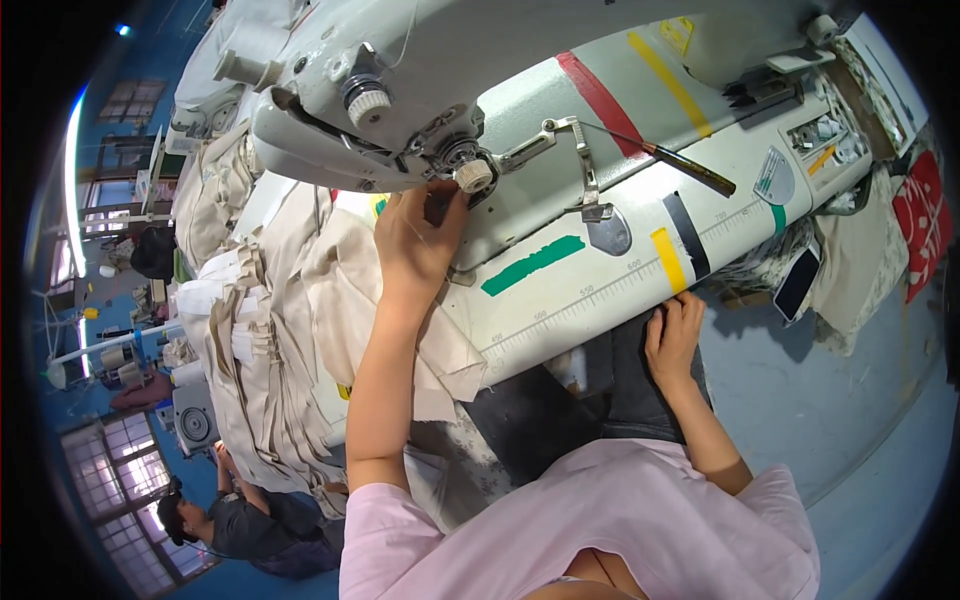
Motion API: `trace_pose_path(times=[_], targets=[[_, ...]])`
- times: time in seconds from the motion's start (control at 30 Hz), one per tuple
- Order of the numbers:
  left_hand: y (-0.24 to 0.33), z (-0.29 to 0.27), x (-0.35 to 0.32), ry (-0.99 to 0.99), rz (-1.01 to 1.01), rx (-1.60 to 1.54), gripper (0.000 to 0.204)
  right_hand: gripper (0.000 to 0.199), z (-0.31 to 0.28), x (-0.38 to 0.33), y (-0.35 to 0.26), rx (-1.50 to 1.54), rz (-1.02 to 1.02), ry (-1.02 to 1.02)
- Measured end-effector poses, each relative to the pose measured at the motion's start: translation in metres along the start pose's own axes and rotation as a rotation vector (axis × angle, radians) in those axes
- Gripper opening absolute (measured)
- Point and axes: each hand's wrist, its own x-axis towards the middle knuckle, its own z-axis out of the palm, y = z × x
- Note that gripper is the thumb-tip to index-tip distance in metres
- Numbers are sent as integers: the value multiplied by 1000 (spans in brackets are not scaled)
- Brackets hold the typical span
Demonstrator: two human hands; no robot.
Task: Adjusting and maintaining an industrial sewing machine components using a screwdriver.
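Under the head of a white sewing machine (330, 140), my left hand (420, 235) reaches up to the needle area, beside a ridged knob (474, 176). Its fingers are bent together; the machine hides the tips and whatever they may hold. Cream fabric (350, 275) lies on the machine bed just left of that wrist. My right hand (676, 335) rests with its fingers laid over the front edge of the table (550, 335), near a yellow tape strip (667, 258). Nothing shows in it. A hinged metal arm (585, 165) stands out from the machine head.
A thin tool with a dark handle (692, 168) lies on the bed. Right of it is a tray of small parts (828, 140). A phone (797, 284) sits below the table's right end. Stacked cream pieces (265, 370) hang at left. Another person (255, 525) works at lower left.
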Motion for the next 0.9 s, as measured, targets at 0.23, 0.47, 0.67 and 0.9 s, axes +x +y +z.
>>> trace_pose_path(times=[0.23,0.47,0.67,0.9], targets=[[-5,1,0,-38,-57,-74,16,22,-1,2,-1,11,3,7],[-8,4,0,46,34,-31,12,22,-1,3,-4,13,1,16],[-12,6,0,-2,-6,-63,12,20,0,3,-2,14,0,26],[-6,2,0,6,8,23,17,19,1,6,-2,16,-4,13]])
